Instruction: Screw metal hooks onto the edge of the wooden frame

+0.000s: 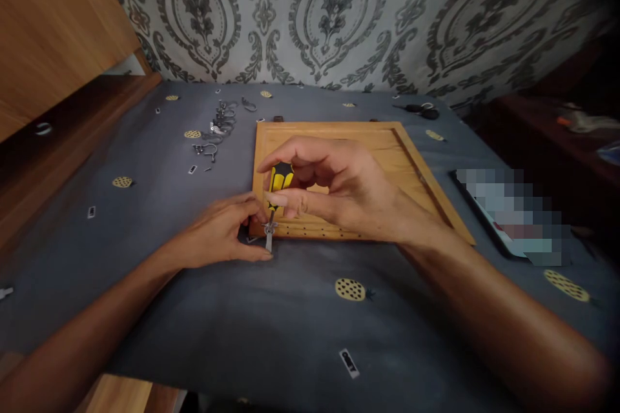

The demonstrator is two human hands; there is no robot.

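Observation:
My right hand [334,184] grips a short screwdriver [282,177] with a yellow and black handle, its shaft pointing down. At the screwdriver's tip is a small metal piece [269,232], pinched between the thumb and fingers of my left hand [225,232]. This piece is over the near left corner of a wooden panel [387,151] with a raised frame, which lies on the cloth partly behind my right hand. A row of small dark holes runs along the panel's near edge.
Several metal clips [225,116] lie at the back left. A dark keyring-like item [421,110] lies at the back right. A blurred-out phone-like device [508,219] is on the right. A wooden cabinet [58,26] borders the left, a patterned wall the back.

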